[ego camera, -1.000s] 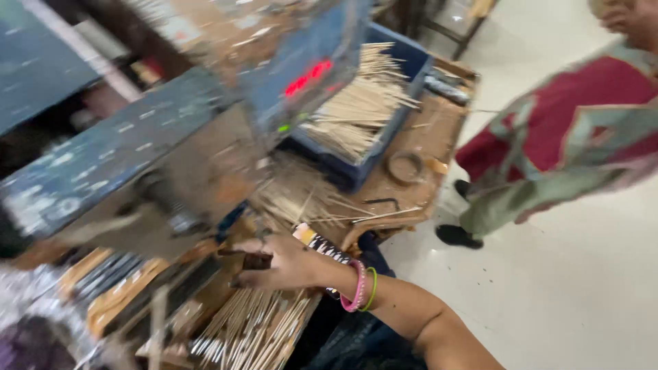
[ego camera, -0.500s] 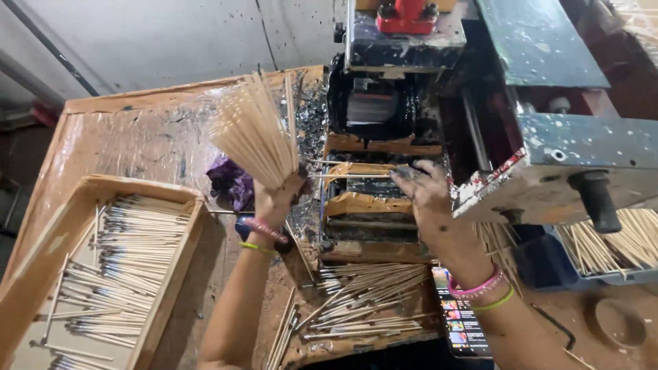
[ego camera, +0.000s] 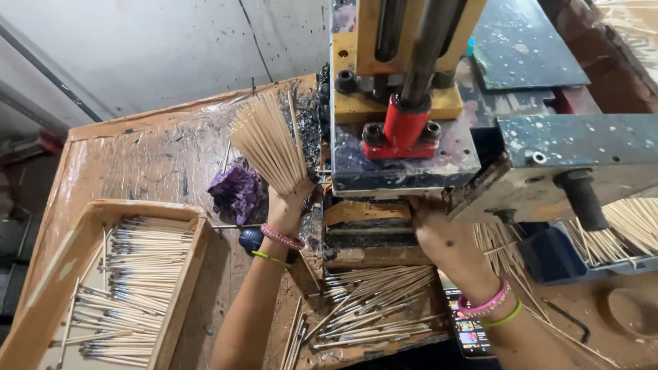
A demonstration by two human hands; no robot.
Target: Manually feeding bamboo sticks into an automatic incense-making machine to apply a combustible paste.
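Beside the machine (ego camera: 411,144) edge, left hand (ego camera: 291,202) clenched around fanned sticks (ego camera: 267,140).

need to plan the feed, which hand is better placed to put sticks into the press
Left, probably. The left hand already grips the fanned bundle of sticks beside the press; the right hand holds none, its fingers hidden under the machine.

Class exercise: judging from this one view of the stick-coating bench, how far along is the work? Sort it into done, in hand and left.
Done: coated sticks fill the wooden tray, and more lie in a loose pile below the machine.
In hand: the left hand holds a fanned bundle of bare sticks; the right hand reaches under the machine.
Left: that bundle and the bare sticks in the blue bin.
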